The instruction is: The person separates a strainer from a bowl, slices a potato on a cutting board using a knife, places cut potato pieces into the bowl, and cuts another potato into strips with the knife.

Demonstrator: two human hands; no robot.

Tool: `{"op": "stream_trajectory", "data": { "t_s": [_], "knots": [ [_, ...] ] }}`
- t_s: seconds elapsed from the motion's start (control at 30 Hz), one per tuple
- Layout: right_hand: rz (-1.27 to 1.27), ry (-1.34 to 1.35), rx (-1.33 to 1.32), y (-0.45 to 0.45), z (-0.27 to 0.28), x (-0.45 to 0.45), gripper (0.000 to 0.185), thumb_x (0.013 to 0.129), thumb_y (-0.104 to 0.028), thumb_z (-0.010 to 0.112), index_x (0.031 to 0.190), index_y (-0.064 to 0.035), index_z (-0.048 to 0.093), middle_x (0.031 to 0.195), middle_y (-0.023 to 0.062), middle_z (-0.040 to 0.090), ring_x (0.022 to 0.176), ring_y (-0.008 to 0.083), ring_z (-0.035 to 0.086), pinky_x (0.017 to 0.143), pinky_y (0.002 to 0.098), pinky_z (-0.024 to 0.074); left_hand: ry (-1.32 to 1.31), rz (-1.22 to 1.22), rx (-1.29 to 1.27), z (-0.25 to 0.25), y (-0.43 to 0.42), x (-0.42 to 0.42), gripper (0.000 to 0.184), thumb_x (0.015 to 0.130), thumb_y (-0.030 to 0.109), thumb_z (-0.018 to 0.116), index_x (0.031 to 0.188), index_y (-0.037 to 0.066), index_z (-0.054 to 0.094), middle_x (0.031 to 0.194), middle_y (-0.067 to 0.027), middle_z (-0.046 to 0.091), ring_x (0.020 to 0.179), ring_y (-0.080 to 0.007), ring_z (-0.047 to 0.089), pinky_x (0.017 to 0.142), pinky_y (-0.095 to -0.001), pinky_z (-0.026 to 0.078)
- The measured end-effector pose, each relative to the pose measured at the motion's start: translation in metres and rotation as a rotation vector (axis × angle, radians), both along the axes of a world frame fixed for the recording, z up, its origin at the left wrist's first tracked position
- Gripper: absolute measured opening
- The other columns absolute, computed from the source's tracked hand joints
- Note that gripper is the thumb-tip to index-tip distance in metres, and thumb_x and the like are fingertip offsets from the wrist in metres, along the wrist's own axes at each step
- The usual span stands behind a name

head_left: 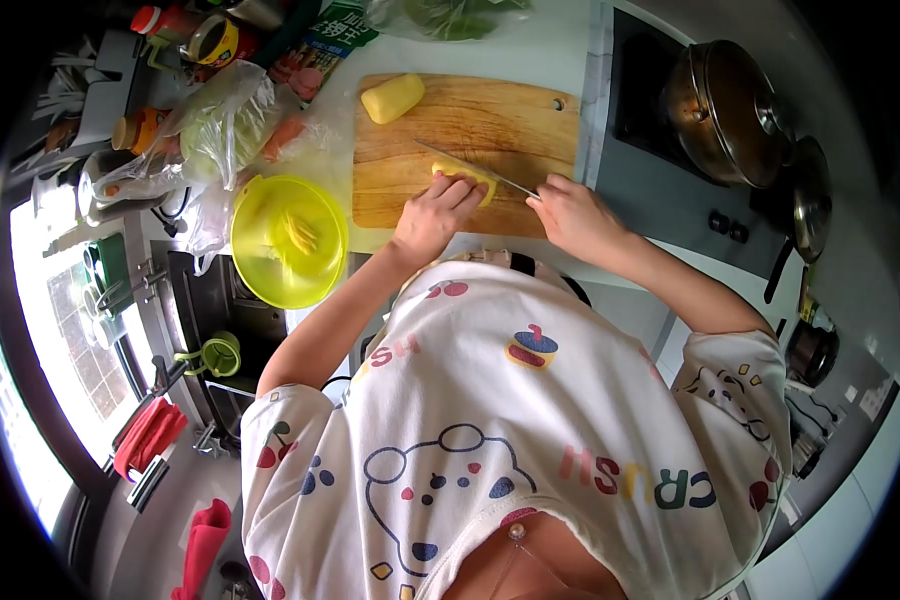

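On the wooden cutting board (530, 125), the fingers of my left hand (436, 213) are bent over a yellow peeled potato piece (488, 190) and press it down near the front edge. My right hand (576, 217) is closed around the handle of a kitchen knife (508, 182). The blade points to the upper left and lies along the far side of that piece. Farther back on the board rests another peeled potato (393, 98), apart from both hands. To the left, a yellow-green bowl (255, 250) holds several pale yellow cut strips (299, 234).
A stove with a lidded pot (725, 115) and a pan lid (812, 200) stands at right. At left are plastic-bagged vegetables (225, 125), bottles and jars (220, 42), and a sink with a green cup (220, 355). Another bag of greens (455, 18) lies behind the board.
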State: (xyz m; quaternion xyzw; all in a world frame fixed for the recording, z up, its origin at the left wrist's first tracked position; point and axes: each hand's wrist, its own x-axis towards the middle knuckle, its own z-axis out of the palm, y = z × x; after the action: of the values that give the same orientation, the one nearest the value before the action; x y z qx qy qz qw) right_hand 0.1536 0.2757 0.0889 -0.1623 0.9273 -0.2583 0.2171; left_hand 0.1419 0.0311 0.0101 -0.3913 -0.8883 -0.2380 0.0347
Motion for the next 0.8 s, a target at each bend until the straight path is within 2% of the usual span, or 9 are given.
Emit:
{"op": "stream_trajectory", "data": {
  "t_s": [0.8],
  "knots": [
    [0.012, -0.086, 0.043, -0.004, -0.002, -0.005, 0.028, 0.097, -0.014, 0.052, 0.084, 0.0083, 0.062, 0.090, 0.0265, 0.060, 0.082, 0.0436, 0.063, 0.075, 0.0482, 0.0525, -0.030, -0.004, -0.047, 0.001, -0.002, 0.000, 0.043, 0.080, 0.004, 0.060, 0.122, 0.011, 0.064, 0.111, -0.0012, 0.063, 0.103, -0.0201, 0.063, 0.078, -0.0296, 0.058]
  ]
}}
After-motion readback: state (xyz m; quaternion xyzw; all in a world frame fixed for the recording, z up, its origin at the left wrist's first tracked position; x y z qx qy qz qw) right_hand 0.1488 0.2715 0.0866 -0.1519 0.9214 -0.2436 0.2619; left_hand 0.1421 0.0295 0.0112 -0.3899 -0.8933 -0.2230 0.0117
